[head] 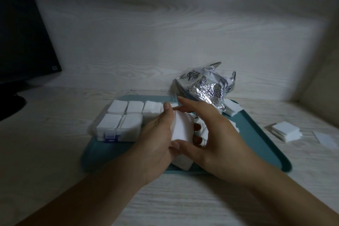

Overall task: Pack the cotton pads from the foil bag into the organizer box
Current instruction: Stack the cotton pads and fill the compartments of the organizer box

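Both hands meet over the near half of a teal tray, and between them they grasp a thick stack of cotton pads: the left hand cups it from the left with the thumb up along its far edge, while the right hand closes from the right, thumb under the near edge and fingers arched over the top. Just beyond, on the tray's far left, sits the organizer box, clear-walled with a blue latch at the front; five compartments show white pads up to the rim, and the part of the box nearest the hands is hidden behind them, so I cannot tell whether a free compartment waits there. A crumpled foil bag lies at the tray's far right corner with more pads just beside it, and a small loose pile rests on the tabletop to the right, well apart from the tray. The likely trouble is the stack itself: soft, slippery sheets held only by side pressure could fan out or shed their lower layers if the grip loosens or tilts on the way over. A stack this thick may also be too tall or too wide for a compartment, so forcing it could buckle the edges, snag the divider, or disturb the neighbouring pads. Dim light makes the compartment edges harder to judge.
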